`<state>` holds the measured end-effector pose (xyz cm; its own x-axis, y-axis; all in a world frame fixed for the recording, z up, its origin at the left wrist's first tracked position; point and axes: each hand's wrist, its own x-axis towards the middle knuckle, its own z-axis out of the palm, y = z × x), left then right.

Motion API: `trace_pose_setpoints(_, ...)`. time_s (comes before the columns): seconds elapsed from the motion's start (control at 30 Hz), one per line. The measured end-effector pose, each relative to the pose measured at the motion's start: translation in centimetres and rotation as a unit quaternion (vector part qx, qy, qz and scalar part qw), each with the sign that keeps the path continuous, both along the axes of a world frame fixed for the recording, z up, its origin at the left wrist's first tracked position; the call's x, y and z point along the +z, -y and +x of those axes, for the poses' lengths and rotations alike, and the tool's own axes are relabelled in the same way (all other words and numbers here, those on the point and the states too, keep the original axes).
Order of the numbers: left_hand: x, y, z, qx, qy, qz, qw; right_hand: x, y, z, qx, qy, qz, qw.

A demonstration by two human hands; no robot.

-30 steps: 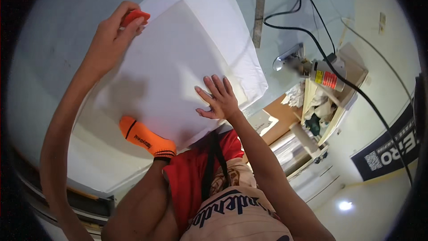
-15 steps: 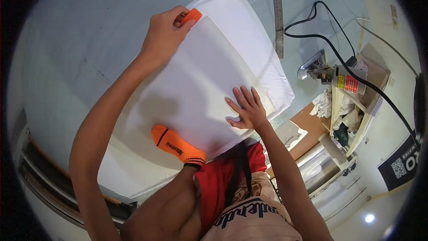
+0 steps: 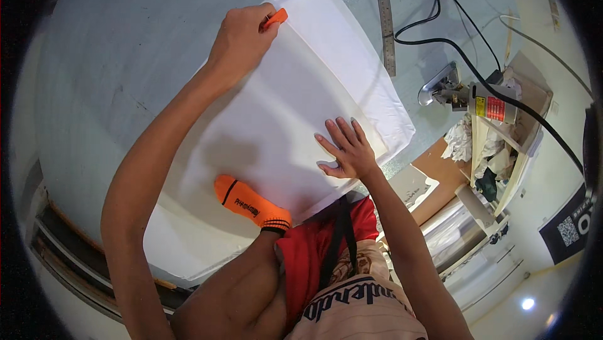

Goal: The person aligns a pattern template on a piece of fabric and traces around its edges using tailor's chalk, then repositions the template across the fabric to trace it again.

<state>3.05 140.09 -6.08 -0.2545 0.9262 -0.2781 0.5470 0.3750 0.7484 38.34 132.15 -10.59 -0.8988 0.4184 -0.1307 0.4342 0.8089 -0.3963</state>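
Note:
A large white sheet (image 3: 276, 120) lies flat on white cloth (image 3: 352, 57) spread over a grey table (image 3: 125, 44). My left hand (image 3: 242, 38) is stretched to the sheet's far edge and grips a small orange marker-like tool (image 3: 275, 18) against it. My right hand (image 3: 345, 148) lies palm down with fingers spread on the sheet's near right part, holding nothing. My foot in an orange sock (image 3: 251, 202) rests on the sheet's near edge, knee bent below it.
A long metal ruler (image 3: 384, 16) lies beyond the cloth at the right. A black cable (image 3: 452, 38) runs to a metal tool (image 3: 440, 85) at the table's edge. A cluttered shelf (image 3: 502, 145) stands at the right.
The view has swung so the sheet sits more centrally. My left hand with the orange tool has moved along the sheet's far edge. My right hand stays flat on the sheet.

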Motion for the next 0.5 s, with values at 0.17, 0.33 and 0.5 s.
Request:
trace_pose_setpoints(0.17,0.9,1.4,-0.4,-0.022,-0.039,-0.016,0.999,0.1,0.3,-0.1,0.003,-0.007,0.003,1.0)
trace_pose_setpoints(0.33,1.9,5.2,-2.4,-0.018,-0.047,-0.023,0.998,0.2,1.0,-0.7,0.003,-0.001,0.004,1.0)
trace_pose_setpoints(0.5,4.7,9.0,-5.2,0.031,-0.029,-0.053,0.998,0.2,1.5,-1.7,0.009,-0.01,0.019,1.0)
